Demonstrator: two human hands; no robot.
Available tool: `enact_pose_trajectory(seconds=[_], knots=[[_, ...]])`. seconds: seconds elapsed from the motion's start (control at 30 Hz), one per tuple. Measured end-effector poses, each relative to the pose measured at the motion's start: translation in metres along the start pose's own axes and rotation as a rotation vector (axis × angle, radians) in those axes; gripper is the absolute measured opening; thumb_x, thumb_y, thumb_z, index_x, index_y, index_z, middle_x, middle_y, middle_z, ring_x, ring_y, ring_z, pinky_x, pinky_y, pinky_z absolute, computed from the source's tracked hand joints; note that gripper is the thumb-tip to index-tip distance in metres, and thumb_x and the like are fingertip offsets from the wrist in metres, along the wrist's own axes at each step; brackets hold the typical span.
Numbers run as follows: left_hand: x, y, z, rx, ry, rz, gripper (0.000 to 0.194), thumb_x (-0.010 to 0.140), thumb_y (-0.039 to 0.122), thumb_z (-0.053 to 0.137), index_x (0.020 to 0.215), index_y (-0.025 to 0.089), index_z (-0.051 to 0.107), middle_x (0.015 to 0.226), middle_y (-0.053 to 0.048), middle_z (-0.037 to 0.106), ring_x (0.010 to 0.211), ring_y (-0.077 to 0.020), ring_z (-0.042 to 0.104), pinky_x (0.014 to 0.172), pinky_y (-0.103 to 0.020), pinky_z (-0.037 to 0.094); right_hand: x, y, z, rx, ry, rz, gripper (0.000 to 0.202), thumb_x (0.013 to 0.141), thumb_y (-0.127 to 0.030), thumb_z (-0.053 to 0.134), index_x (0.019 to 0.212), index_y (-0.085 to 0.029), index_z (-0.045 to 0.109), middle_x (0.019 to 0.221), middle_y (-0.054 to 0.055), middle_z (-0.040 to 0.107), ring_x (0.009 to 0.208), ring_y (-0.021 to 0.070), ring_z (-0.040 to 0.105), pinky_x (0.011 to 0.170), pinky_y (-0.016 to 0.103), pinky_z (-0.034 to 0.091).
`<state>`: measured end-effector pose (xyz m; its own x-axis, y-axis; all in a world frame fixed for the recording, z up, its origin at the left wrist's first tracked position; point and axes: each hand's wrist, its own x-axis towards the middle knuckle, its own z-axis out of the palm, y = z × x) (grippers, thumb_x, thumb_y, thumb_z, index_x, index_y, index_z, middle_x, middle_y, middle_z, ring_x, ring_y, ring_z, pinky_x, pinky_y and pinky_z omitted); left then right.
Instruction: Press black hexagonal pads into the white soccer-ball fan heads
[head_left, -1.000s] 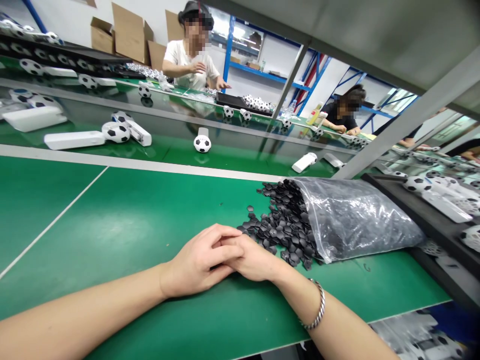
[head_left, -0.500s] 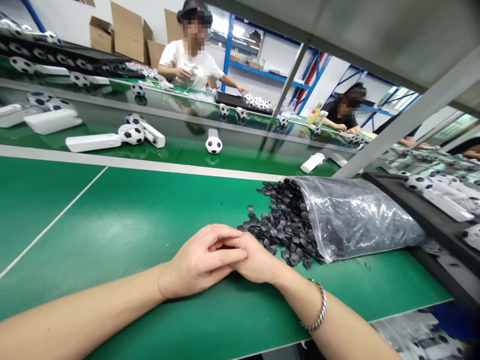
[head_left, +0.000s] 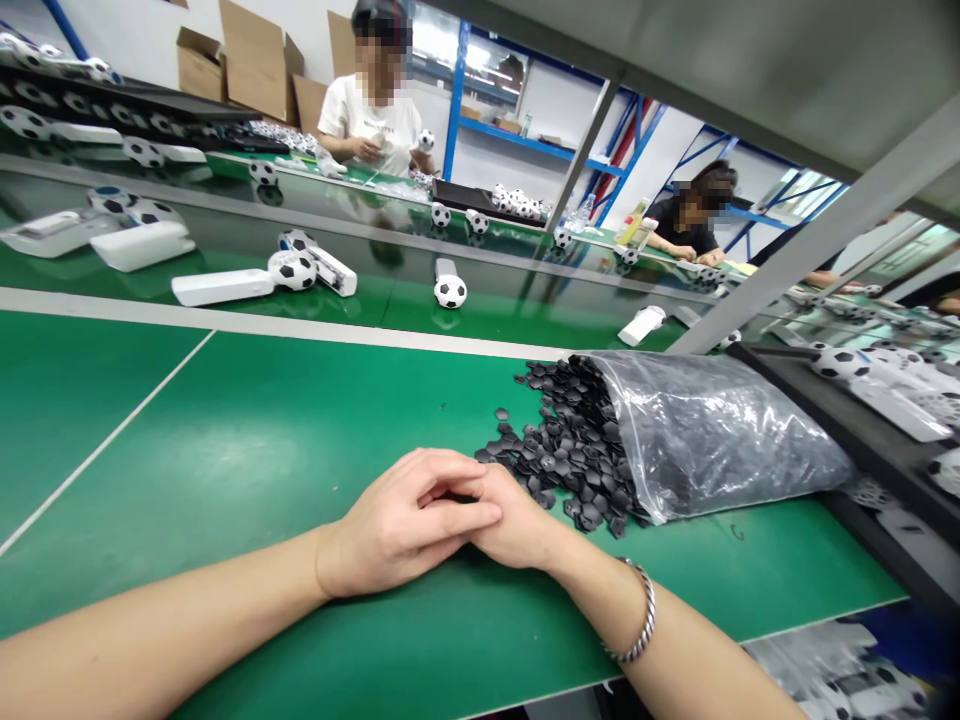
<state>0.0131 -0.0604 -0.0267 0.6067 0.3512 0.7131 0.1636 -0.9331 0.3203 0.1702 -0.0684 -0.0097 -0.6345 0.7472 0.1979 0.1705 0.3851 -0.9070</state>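
Note:
My left hand rests on the green table, its fingers wrapped over the fingers of my right hand. The two hands are clasped together, and no object shows between them. A silver twisted bracelet circles my right wrist. Just beyond my right hand lies a heap of black flat pieces, spilling from the mouth of a clear plastic bag.
Past the pale strip, white handles with football-patterned balls lie on a green belt, one a single piece. At right stands a black tray of similar parts. A slanted grey post rises behind the bag. Two people sit across.
The white handles and balls on the near belt have shifted right, while those on the far belt moved slightly left. The person in white has drawn an arm back, now holding a ball. My hands stay clasped.

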Motion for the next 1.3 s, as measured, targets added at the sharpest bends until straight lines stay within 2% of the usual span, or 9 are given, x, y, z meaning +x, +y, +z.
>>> enact_pose_trajectory(seconds=[0.53,0.73,0.9,1.03,1.2,1.3], knots=[[0.0026,0.0017,0.0009,0.056,-0.029,-0.007,0.037,0.078,0.009,0.054,0.112,0.024,0.055,0.115,-0.009,0.044,0.106,-0.0196,0.045,0.084,-0.035,0.046,-0.0003,0.0083,0.0021,0.008,0.032,0.008,0.016,0.079,-0.011,0.049,0.086,-0.014,0.063,0.092,0.004,0.063,0.088,0.0132,0.059,0.077,0.024,0.047],[0.0009,-0.0002,-0.0008,0.103,-0.057,0.019,0.039,0.077,0.008,0.053,0.111,0.027,0.055,0.121,-0.008,0.039,0.113,-0.0237,0.039,0.091,-0.043,0.042,0.0021,0.0016,0.0013,-0.038,0.153,0.049,0.017,0.083,-0.021,0.048,0.088,-0.016,0.063,0.09,0.003,0.064,0.083,0.0132,0.059,0.074,0.024,0.047],[0.0013,0.0041,-0.0041,0.183,-0.027,0.054,0.036,0.077,0.011,0.055,0.108,0.029,0.058,0.124,-0.008,0.038,0.115,-0.0264,0.034,0.091,-0.044,0.041,0.001,0.0028,-0.0011,-0.192,0.303,-0.015,0.016,0.084,-0.025,0.047,0.079,-0.017,0.06,0.078,0.002,0.06,0.073,0.0122,0.055,0.067,0.024,0.045],[0.0008,0.0066,-0.0031,0.236,-0.017,0.053,0.042,0.074,0.01,0.058,0.111,0.029,0.057,0.125,-0.008,0.036,0.114,-0.027,0.035,0.091,-0.045,0.04,0.0,0.004,-0.0019,-0.259,0.329,-0.055,0.016,0.085,-0.025,0.046,0.076,-0.018,0.057,0.071,0.0,0.055,0.066,0.0101,0.051,0.061,0.022,0.042],[-0.0004,0.0054,0.001,0.28,-0.028,-0.009,0.048,0.073,0.01,0.059,0.116,0.03,0.053,0.127,-0.009,0.032,0.117,-0.0295,0.03,0.091,-0.046,0.039,0.0013,0.0035,-0.001,-0.291,0.346,0.01,0.013,0.084,-0.024,0.046,0.081,-0.018,0.057,0.074,0.001,0.056,0.067,0.0107,0.051,0.062,0.022,0.042],[-0.0004,0.0048,0.0019,0.261,-0.035,-0.005,0.046,0.073,0.01,0.059,0.114,0.031,0.054,0.128,-0.009,0.031,0.117,-0.0296,0.031,0.091,-0.046,0.039,0.0018,0.0043,-0.0015,-0.276,0.374,-0.01,0.012,0.083,-0.022,0.047,0.078,-0.017,0.057,0.071,0.0,0.055,0.065,0.0101,0.05,0.061,0.021,0.041]])
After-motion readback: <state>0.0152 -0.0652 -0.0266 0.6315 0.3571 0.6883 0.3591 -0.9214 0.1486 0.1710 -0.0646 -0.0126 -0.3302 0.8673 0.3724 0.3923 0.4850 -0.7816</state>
